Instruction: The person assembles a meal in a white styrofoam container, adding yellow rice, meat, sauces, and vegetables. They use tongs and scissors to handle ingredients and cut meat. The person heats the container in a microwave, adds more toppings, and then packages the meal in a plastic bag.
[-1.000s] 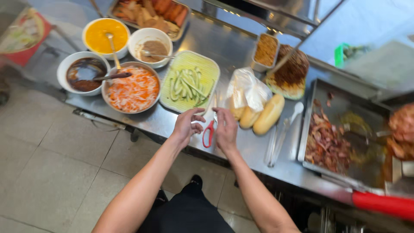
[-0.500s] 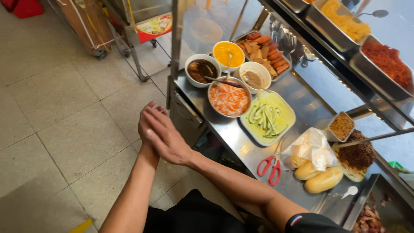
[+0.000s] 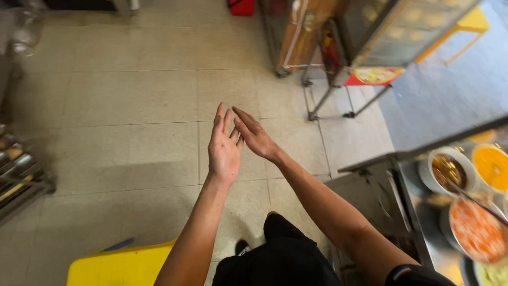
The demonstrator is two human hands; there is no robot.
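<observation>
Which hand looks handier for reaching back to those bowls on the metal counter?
Probably the right hand. Its arm runs along the side where the metal counter and bowls stand. The left hand is farther from them, out over the tiled floor. Both hands are bare, fingers spread, holding nothing.

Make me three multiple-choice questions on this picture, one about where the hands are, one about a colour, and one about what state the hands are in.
1. Where are the hands?
A. Over the tiled floor
B. Inside a bowl
C. On the metal counter

2. What colour is the object at the bottom edge, left of the person's legs?
A. Green
B. Yellow
C. White

3. What state are the hands in?
A. Each clenched on a tool
B. Open and empty, fingers touching
C. Hidden from view

Answers: 1 A, the left hand and right hand are held out above the tiled floor, away from the metal counter. 2 B, the object is plainly yellow. 3 B, both palms are open, nothing is held, and the fingers meet.
</observation>
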